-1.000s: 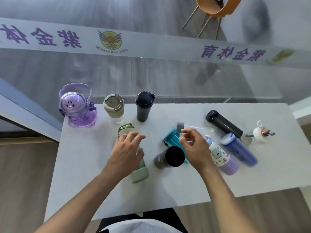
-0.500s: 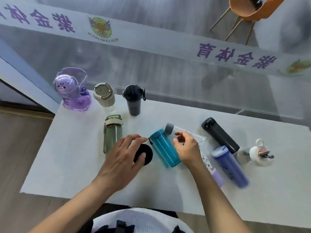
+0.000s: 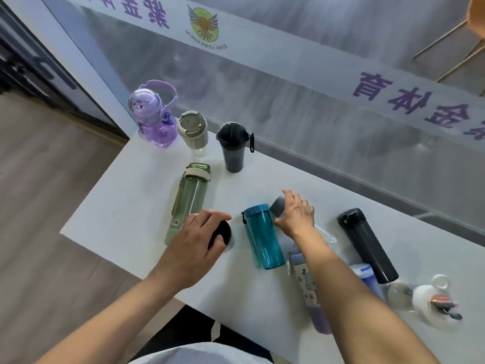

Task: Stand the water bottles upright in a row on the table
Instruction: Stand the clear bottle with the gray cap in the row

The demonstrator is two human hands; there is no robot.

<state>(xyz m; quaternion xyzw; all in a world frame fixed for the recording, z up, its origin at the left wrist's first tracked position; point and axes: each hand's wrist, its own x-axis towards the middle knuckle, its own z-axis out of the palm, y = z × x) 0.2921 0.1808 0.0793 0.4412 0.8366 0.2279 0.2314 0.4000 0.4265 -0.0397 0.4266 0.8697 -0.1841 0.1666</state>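
Here, left hand (image 3: 194, 245) atop black-lidded bottle (image 3: 223, 233)

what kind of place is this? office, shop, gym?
Probably a gym or sports centre lobby, not certain. A glass partition carries a frosted band with a winged logo and purple Chinese lettering; the white table holds many water bottles; an orange chair sits beyond.

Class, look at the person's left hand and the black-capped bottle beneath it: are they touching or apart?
Touching. The head view shows the left hand draped over the black-capped bottle, fingers curled on its cap with no gap visible.
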